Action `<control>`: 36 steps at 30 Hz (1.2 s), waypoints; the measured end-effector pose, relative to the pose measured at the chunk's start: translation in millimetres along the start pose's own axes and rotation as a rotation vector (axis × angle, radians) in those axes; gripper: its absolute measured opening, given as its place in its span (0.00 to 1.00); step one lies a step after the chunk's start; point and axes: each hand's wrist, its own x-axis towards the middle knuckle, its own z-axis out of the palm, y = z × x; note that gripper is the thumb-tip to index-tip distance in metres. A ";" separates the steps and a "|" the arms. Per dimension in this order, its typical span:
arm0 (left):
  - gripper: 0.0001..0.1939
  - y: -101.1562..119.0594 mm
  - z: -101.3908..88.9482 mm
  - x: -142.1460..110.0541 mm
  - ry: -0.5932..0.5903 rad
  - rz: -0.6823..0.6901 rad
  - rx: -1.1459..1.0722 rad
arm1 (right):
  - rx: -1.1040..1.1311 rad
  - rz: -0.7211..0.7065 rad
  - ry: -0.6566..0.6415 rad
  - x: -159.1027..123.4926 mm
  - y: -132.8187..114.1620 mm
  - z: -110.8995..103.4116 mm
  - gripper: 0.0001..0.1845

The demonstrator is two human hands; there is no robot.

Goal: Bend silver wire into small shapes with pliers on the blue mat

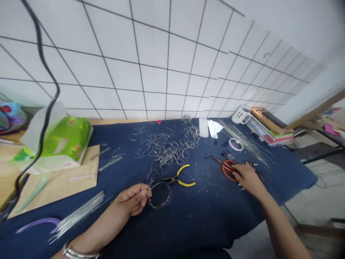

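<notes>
My left hand rests on the dark blue cloth with its fingers pinched on the end of a thin wire loop that carries a few pink beads. Yellow-handled pliers lie just beyond the loop, untouched. My right hand reaches to the right and lies on the orange-handled scissors, fingers curled over the handles. A heap of bent wire pieces lies farther back in the middle of the cloth.
A green tissue pack sits on a wooden board at left. Bundles of straight wire lie at the front left and back right. A small round bead dish, a white mug and stacked books stand at right.
</notes>
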 end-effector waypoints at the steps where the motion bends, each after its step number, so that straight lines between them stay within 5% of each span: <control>1: 0.12 0.6 0.9 -0.6 0.002 -0.003 0.002 | 0.006 0.004 -0.010 -1.3 -3.5 0.8 0.17; 7: 0.12 1.4 4.0 -3.2 0.022 -0.005 -0.014 | 0.024 0.052 -0.012 9.7 -22.5 1.6 0.23; 12: 0.12 0.8 2.6 -2.1 0.018 -0.012 -0.024 | 0.110 0.105 -0.066 11.4 -18.8 -18.2 0.24; 14: 0.12 0.2 1.5 -0.7 0.023 -0.024 -0.019 | 0.310 0.129 -0.085 7.3 -17.3 -28.7 0.22; 18: 0.12 -4.2 -1.9 2.0 0.013 -0.035 -0.016 | 1.061 0.268 -0.001 1.6 -18.6 -39.0 0.24; 21: 0.12 -7.9 -4.8 2.1 -0.001 -0.034 -0.017 | 1.338 0.352 0.087 0.6 -21.0 -35.7 0.24; 26: 0.12 -7.0 -3.2 1.6 0.020 -0.046 -0.017 | 1.385 0.405 0.022 -8.0 -32.4 -27.3 0.27; 31: 0.12 -1.9 11.4 5.8 0.017 0.027 0.012 | 1.352 0.292 -0.157 -13.4 -59.2 -26.9 0.31; 36: 0.13 3.0 27.9 14.1 0.006 0.067 0.136 | 1.396 0.284 -0.125 -4.2 -69.4 -22.4 0.19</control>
